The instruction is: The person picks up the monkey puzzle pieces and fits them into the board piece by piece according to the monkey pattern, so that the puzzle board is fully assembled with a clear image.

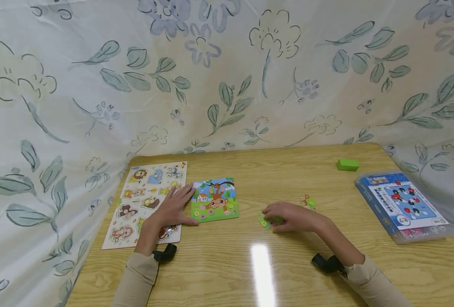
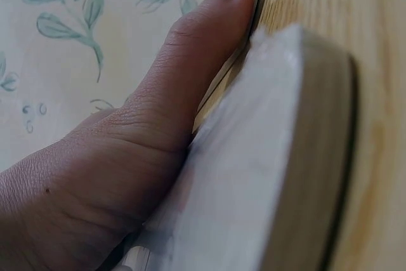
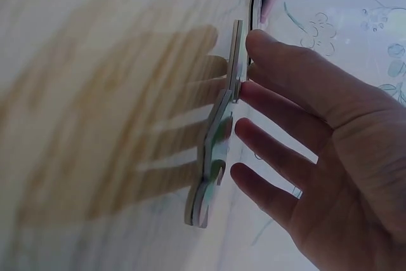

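My left hand (image 1: 174,207) lies with fingers spread along the left edge of a square monkey picture puzzle (image 1: 215,200), its thumb at the lower left corner. Under the palm and wrist is part of a white animal puzzle board (image 1: 111,234), whose thick edge fills much of the left wrist view. My right hand (image 1: 288,216) is over flat green puzzle pieces (image 1: 265,221) to the right of the monkey puzzle. In the right wrist view its fingers are apart and lightly bent, with thumb (image 3: 263,42) and fingertips close over the puzzle pieces (image 3: 212,138).
Just past my right hand lies another puzzle piece (image 1: 308,201) with a brown figure on it. A green block (image 1: 347,165) sits at the back right. Along the right side lies a blue boxed molecule set (image 1: 407,204). Floral cloth (image 1: 227,85) hangs behind the wooden table (image 1: 219,268).
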The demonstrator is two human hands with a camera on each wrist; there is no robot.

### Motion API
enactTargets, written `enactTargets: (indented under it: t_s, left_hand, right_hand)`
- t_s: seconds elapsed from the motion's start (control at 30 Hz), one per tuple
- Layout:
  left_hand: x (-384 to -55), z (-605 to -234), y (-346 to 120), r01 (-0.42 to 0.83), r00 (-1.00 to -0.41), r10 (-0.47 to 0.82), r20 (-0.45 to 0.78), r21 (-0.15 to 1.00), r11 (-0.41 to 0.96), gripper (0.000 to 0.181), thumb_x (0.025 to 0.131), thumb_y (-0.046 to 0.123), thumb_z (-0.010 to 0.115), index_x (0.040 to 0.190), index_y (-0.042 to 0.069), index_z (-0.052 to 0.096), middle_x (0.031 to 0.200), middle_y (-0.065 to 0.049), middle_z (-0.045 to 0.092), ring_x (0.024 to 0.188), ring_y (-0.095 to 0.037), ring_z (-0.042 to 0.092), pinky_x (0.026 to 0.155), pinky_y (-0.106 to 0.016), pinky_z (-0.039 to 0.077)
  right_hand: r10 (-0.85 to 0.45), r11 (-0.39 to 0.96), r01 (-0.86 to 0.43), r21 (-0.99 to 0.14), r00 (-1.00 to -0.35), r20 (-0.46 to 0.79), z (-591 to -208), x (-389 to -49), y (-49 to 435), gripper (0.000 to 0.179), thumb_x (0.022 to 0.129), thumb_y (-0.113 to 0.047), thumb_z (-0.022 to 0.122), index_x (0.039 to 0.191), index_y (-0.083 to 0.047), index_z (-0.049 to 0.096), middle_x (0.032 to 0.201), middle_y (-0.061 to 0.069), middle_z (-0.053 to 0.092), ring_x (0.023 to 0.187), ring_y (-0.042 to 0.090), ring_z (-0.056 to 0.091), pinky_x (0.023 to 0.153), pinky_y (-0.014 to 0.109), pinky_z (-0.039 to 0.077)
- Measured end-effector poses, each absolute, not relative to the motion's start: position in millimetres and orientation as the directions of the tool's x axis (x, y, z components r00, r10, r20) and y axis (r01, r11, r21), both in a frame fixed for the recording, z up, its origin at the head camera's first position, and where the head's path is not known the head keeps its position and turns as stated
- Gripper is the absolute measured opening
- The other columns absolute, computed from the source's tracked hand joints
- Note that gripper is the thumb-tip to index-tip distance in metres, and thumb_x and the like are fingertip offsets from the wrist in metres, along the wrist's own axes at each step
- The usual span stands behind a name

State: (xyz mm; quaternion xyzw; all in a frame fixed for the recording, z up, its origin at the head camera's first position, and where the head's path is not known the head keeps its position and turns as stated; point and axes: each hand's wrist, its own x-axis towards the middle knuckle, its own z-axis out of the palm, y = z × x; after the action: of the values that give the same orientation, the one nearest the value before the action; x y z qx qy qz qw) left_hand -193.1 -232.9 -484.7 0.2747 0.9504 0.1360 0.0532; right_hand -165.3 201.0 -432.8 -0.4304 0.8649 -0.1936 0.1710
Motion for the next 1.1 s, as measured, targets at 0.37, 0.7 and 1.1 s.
enactTargets:
  t_s: [0.37,0.7,1.1]
  left_hand:
    - [-191.4,-484.8,-233.0,0.506,-0.842,0.538,-0.031,0.301,0.809,0.118,0.069,0.079,0.064,0.156,0.009,0.023,0.164,-0.011,0.016,0.151,-0.032,0.018,0.121,-0.06,0.006]
    - [-192.0,-484.4,-233.2,0.51,-0.841,0.54,-0.027,0.294,0.809,0.117,0.07,0.078,0.064,0.155,0.009,0.023,0.164,-0.012,0.016,0.151,-0.032,0.018,0.121,-0.06,0.006]
    - [-192.6,-485.2,-232.9,0.515,-0.839,0.543,-0.017,0.294,0.805,0.119,0.069,0.08,0.063,0.156,0.01,0.023,0.164,-0.011,0.016,0.151,-0.032,0.018,0.12,-0.06,0.006]
  right_hand:
    - [-0.825,0.529,-0.728,-0.436,-0.561,-0.066,-435.9,-164.3,202.4,0.036,0.089,-0.023,0.071,0.122,-0.008,0.067,0.125,0.007,0.06,0.113,0.023,0.057,0.092,0.038,0.052]
    - [-0.824,0.518,-0.75,-0.411,-0.567,-0.005,-438.3,-164.2,202.8,0.033,0.085,-0.02,0.075,0.116,-0.01,0.068,0.118,0.005,0.061,0.105,0.018,0.058,0.085,0.031,0.054]
    - [-0.826,0.511,-0.782,-0.357,-0.562,0.046,-438.4,-163.6,200.8,0.032,0.083,-0.02,0.077,0.113,-0.01,0.07,0.112,0.004,0.062,0.098,0.016,0.058,0.079,0.027,0.053]
